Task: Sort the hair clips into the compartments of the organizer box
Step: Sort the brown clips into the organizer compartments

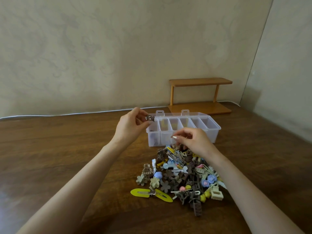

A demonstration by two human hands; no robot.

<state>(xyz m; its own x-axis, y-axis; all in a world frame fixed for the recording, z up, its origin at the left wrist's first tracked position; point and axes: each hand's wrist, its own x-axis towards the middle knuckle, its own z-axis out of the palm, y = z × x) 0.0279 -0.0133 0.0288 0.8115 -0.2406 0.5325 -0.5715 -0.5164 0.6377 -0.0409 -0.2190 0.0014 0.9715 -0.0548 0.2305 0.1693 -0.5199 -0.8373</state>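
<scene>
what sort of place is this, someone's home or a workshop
Probably a room at home: a wood table stands against a patterned papered wall, with a small wooden shelf on it and a pile of clips beside a clear box.

Both forearms are extended forward. Left hand (132, 124) raised, brown clip (150, 118) pinched at fingertips. Right hand (194, 139) held lower, fingers curled downward.

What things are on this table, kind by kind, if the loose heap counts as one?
Clear organizer box: 1
Wooden shelf: 1
Heap of hair clips: 1
Brown claw clip, pinched in the left hand fingers: 1
White cable along the back edge: 1
Total: 5
</scene>
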